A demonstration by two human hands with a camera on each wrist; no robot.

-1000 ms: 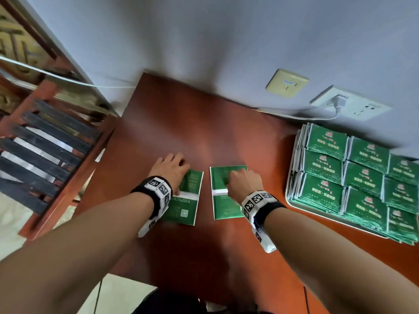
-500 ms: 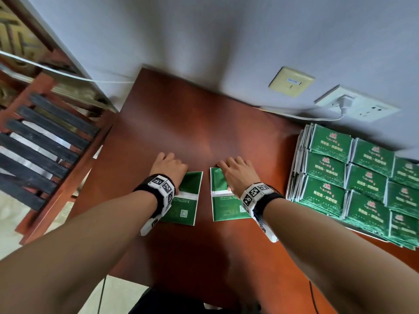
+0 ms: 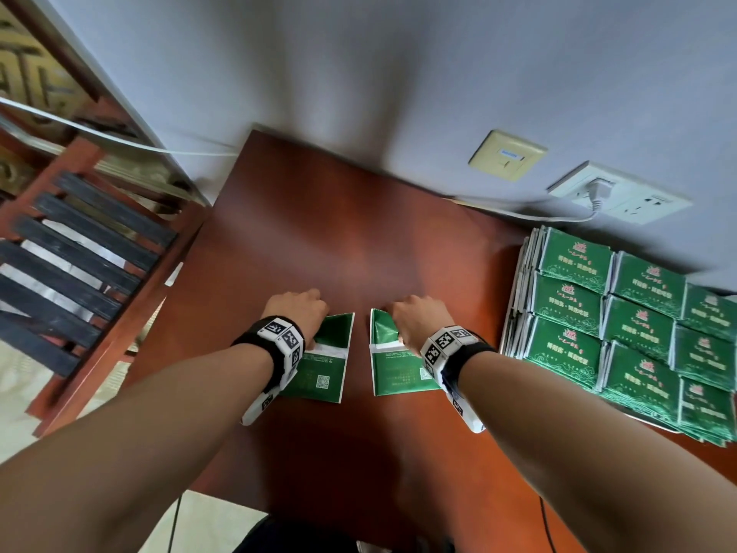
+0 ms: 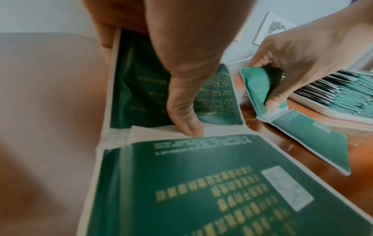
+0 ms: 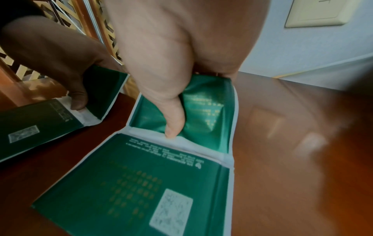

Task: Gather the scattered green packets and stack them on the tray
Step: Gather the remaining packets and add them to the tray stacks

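Note:
Two green double packets lie side by side on the red-brown table, each with a white seam across its middle. My left hand (image 3: pixel 297 313) grips the far half of the left packet (image 3: pixel 325 377), its thumb (image 4: pixel 181 111) pressed at the seam. In the same way my right hand (image 3: pixel 414 319) grips the far half of the right packet (image 3: pixel 393 373), thumb (image 5: pixel 171 121) at the seam. Both far halves are bent up off the table. To the right, stacks of green packets (image 3: pixel 622 313) fill the tray (image 4: pixel 322 115).
The table (image 3: pixel 339 233) runs back to a grey wall with a beige wall plate (image 3: pixel 506 155) and a white socket (image 3: pixel 622 193) with a plugged-in cable. A slatted wooden frame (image 3: pixel 79 253) stands past the table's left edge.
Both hands lay flat on the packets before. Their fingers have now curled over the far edges and bent the far halves upward.

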